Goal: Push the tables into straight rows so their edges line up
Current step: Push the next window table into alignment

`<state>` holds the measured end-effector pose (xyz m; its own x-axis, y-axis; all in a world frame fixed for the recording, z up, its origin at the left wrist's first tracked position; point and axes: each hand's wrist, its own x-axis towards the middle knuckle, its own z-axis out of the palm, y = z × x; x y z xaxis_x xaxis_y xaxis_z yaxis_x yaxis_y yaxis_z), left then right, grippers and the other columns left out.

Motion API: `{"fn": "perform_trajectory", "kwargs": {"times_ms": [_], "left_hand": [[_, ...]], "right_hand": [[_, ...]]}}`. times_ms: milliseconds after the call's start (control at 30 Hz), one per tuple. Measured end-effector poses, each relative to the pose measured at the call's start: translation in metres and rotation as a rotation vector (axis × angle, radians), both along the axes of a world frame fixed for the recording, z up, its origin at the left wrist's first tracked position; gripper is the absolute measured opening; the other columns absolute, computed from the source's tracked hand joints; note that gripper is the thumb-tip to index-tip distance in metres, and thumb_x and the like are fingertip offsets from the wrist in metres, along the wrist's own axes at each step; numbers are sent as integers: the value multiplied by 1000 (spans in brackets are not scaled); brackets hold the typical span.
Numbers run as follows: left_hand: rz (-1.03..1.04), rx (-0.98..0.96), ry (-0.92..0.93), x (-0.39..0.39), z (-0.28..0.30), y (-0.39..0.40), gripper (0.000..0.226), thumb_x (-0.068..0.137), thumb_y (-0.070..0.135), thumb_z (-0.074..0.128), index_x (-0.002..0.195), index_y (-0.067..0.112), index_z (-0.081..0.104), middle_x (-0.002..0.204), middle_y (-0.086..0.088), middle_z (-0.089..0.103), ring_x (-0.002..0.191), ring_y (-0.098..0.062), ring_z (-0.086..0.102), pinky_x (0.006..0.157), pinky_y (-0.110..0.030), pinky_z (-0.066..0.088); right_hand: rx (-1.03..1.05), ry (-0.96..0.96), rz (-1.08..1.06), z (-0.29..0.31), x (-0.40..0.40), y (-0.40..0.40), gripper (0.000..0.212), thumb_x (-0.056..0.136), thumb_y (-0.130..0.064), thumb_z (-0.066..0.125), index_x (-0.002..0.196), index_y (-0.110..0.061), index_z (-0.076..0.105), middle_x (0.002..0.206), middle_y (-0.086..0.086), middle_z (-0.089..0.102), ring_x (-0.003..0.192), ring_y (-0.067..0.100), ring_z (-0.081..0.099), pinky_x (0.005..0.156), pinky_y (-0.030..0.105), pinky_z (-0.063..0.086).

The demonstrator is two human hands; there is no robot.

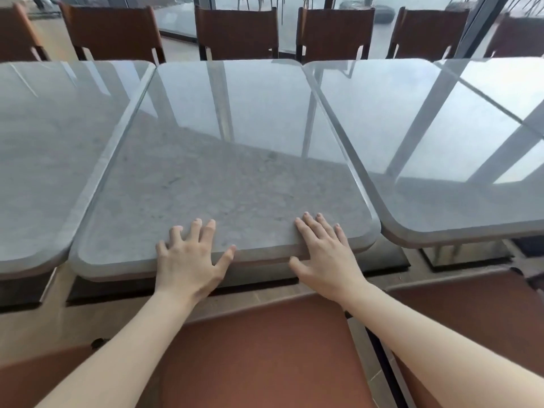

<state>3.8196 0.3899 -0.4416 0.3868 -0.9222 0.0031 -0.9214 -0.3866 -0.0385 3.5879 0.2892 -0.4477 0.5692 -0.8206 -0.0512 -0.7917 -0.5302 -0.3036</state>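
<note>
both flat hands, left hand (188, 257) and right hand (326, 254), pressed the middle worktop (235, 178), which stuck out nearer than its neighbours; pushing was left.

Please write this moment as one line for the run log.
left hand: flat on middle table near edge | right hand: same | side tables: touching it | near edges: not clearly aligned

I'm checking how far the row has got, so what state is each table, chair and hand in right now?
Middle table: near edge sits nearer the person than both neighbours', so not lined up.
Left table: untouched, close beside the middle one.
Right table: untouched, near edge set further back.
Left hand: fingers spread on the middle table's near edge.
Right hand: fingers flat on the same edge.
Far chairs: upright behind the tables.
</note>
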Motion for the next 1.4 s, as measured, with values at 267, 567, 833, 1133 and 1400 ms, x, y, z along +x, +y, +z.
{"fn": "perform_trajectory", "kwargs": {"times_ms": [267,567,833,1133,1400], "left_hand": [[32,-152,95,21,13,-54,36,98,49,48,84,17,57,96,-6,62,97,-36,57,79,-43,44],[172,-138,310,68,-21,-72,61,96,66,42,150,37,37,167,3,20,155,-22,8,121,-57,-3],[188,-189,327,66,-19,-72,69,85,67,30,147,40,40,165,8,25,155,-19,10,122,-58,1],[137,-358,415,66,-24,-43,39,102,25,52,140,22,56,158,2,42,152,-17,27,125,-44,12],[429,-396,260,85,-18,39,36,98,41,59,128,22,60,157,-9,31,142,-33,27,117,-55,26]], "right_hand": [[-66,-8,-158,27,32,-46,28,98,-35,44,105,-14,61,111,5,56,108,29,49,88,44,41],[-8,99,-176,-9,32,-97,72,99,-62,20,161,-29,5,169,0,-6,155,20,-10,123,55,-9],[-22,77,-207,-3,34,-94,73,98,-63,24,161,-30,10,170,-2,0,156,19,-7,123,53,-9],[-28,-91,-211,-3,23,-87,64,101,-51,39,158,-25,27,168,-1,17,156,15,5,126,44,-3],[52,-595,-406,18,6,-25,27,93,-13,63,120,-14,63,124,9,59,113,25,58,101,41,47]]}}
